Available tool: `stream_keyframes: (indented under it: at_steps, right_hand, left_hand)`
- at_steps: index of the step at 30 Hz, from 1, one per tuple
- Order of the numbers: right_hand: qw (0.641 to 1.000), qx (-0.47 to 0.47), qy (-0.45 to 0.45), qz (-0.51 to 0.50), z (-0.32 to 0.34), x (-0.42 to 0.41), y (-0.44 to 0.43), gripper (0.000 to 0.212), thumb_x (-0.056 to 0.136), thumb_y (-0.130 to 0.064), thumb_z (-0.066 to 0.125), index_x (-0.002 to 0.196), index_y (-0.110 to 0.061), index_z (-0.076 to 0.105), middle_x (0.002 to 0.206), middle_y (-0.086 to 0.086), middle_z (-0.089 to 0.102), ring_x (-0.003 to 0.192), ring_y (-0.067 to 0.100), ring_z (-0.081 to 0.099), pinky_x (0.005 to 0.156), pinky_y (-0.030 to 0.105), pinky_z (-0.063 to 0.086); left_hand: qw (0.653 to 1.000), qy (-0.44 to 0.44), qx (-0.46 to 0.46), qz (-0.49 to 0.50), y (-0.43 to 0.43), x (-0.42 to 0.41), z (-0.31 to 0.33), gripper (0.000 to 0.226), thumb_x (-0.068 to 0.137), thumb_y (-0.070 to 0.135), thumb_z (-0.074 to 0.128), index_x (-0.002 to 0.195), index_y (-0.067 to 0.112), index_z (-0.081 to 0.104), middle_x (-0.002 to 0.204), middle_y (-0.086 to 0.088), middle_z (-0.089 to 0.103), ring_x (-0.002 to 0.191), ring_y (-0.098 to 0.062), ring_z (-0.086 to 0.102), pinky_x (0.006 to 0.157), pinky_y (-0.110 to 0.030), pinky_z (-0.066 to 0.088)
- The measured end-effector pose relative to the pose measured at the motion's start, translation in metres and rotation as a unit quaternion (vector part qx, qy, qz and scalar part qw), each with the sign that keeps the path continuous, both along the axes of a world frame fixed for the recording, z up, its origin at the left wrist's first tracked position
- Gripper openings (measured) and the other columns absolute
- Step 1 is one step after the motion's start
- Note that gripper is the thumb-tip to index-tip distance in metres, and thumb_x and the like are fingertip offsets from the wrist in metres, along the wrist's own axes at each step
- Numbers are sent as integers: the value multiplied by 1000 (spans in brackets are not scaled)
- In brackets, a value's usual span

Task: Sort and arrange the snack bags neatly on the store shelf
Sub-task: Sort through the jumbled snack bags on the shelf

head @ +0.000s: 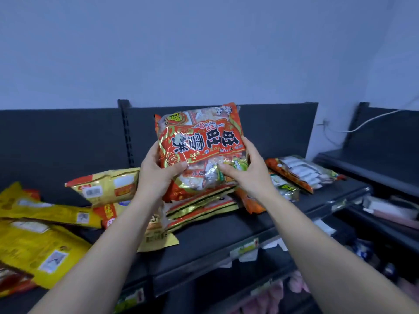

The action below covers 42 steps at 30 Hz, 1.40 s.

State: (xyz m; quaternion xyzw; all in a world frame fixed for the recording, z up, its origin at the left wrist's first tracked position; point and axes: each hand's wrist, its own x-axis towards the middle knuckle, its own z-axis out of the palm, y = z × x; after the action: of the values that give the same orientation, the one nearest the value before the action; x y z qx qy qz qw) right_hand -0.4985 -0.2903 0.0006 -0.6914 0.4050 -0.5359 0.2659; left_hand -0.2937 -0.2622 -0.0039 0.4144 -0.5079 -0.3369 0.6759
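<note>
The left hand is gripping the red snack bag at its lower left, and the right hand at its lower right, holding it upright above the shelf. The bag is judged light, crinkly and slippery, with brittle contents, so side holds are suiting it. On the dark shelf, yellow bags are lying scattered at left, and a plain wall is rising behind.

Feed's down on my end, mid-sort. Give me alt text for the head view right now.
Left grip and right grip hold a red snack bag by its lower edge above the dark shelf, its print upside down. Under it lies a pile of red-and-gold bags; yellow bags sprawl at left, and other bags lie at right.
</note>
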Motion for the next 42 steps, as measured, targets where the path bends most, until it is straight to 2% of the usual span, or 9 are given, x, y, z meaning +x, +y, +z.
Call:
stream_keyframes:
  at_steps: [4,9,14,22,30,35,38,40,42]
  right_hand:
    - [1000,21,2,-22,-5,-77,-26,83,76,-27,81,145,-30,35,129,-15,55,121,7,53,106,37,42]
    - [999,33,13,-32,-11,-158,-55,75,78,-25,80,140,-31,38,111,-27,55,112,4,55,99,28,42]
    - [997,57,8,-42,-27,-217,-95,65,75,-27,82,122,-47,42,120,-14,62,113,9,60,103,43,46]
    - [993,106,19,-47,-50,-281,-179,61,76,-31,81,126,-38,47,116,-16,65,109,7,62,101,42,48]
    - [985,139,64,-74,-58,-320,-274,79,71,-41,83,139,-30,43,119,-12,65,110,13,62,100,45,49]
    - [967,230,48,-97,-74,-345,-306,126,55,-70,79,153,-22,16,139,-9,43,130,19,47,109,48,39]
    - [955,287,-26,-70,-74,-355,-319,85,75,-78,55,133,-17,53,129,1,62,116,22,60,104,45,45]
    - [940,321,-97,-62,-76,-360,-326,45,95,-49,41,90,-17,73,99,9,74,96,27,68,97,47,50]
    - [946,315,-26,-66,-84,-371,-332,25,95,-23,46,88,-20,69,95,8,73,90,25,68,88,44,55]
  left_hand:
    - [1000,5,7,-15,-30,-76,-2,60,77,1,76,123,30,51,106,7,69,93,-11,69,77,-32,57]
    - [999,-9,35,-26,-70,-155,-11,57,77,5,77,118,33,50,109,5,67,99,-17,67,86,-43,56]
    - [996,-37,66,-42,-115,-209,-23,58,75,5,78,123,26,53,111,2,69,100,-19,68,90,-47,54]
    - [991,-59,111,-53,-208,-268,-41,61,74,7,80,124,26,51,112,3,67,100,-20,67,91,-49,53]
    - [980,-78,173,-57,-297,-309,-56,51,77,14,79,114,28,48,109,4,65,100,-22,65,92,-48,52]
    - [956,-14,273,-105,-323,-328,-63,78,71,19,85,132,23,37,118,-5,61,104,-29,64,92,-52,52]
    - [954,37,286,-85,-332,-338,-57,64,74,6,80,124,19,42,113,-8,63,97,-31,65,87,-51,54]
    - [955,63,281,-69,-333,-341,-48,60,75,3,78,125,16,46,113,-10,65,95,-31,66,85,-50,55]
    - [956,83,276,-51,-329,-338,-38,58,76,3,76,125,16,49,112,-11,66,93,-31,67,79,-48,57]
